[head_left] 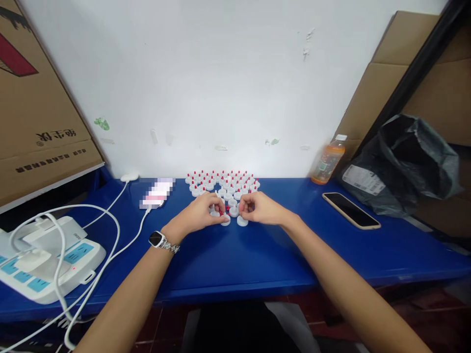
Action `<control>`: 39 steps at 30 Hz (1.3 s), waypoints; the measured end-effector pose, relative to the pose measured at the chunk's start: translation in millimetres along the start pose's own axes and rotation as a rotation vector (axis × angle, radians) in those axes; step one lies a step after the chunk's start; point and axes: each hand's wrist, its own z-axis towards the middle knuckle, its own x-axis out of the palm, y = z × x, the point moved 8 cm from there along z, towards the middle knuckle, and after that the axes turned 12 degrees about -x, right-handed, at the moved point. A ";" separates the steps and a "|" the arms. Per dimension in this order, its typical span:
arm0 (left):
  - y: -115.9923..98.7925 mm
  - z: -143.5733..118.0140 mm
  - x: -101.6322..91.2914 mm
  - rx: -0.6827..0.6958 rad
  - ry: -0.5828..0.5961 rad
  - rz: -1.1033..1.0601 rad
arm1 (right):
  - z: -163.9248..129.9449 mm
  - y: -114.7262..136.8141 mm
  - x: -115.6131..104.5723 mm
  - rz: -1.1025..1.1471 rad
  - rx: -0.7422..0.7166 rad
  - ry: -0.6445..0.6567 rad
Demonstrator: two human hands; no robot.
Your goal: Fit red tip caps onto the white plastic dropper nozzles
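My left hand (203, 212), a watch on its wrist, bends thumb and fingers around a round white cap (225, 220) at the front of a group of caps. Small red pieces (227, 210) lie partly hidden beside its fingertips. Across from it, my right hand (260, 208) is closed in a pinch just over another white cap (242, 221); what is between those fingertips, if anything, is too small to make out. Between the hands stand white caps (234, 211) without red tips. Behind them, many white caps with upright red tips (209, 183) stand close together.
The blue table (235, 269) meets a white wall. On the left are a power strip (69, 274) with looping white cables and a blurred-out phone-like thing (157, 193). To the right are an orange drink bottle (329, 161), a phone (351, 210) and a grey plastic bag (401, 157).
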 end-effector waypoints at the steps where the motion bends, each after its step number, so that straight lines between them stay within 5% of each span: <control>1: 0.5 0.6 2.0 0.006 0.008 0.024 | -2.4 0.7 1.5 -0.038 -0.002 0.012; 10: 4.2 2.6 -2.2 0.014 -0.070 0.054 | 24.0 -20.5 -40.6 -0.536 0.067 -0.263; 15: 2.4 1.6 -7.4 0.014 -0.136 0.057 | 49.5 -42.6 -37.3 -0.733 0.144 -0.166; 20: 0.5 0.6 -11.6 -0.005 -0.196 0.069 | 47.2 -35.6 -37.1 -0.512 0.110 -0.297; 26: -5.0 -2.8 -18.8 -0.008 -0.297 0.034 | 42.0 -8.2 -10.1 0.127 -0.083 -0.366; 33: -8.8 -1.0 -18.8 0.055 -0.260 -0.019 | 38.6 12.9 0.0 -0.110 -0.157 -0.389; 39: -26.5 -8.0 -28.2 0.159 -0.301 0.089 | 45.0 -12.4 6.8 0.157 0.053 -0.412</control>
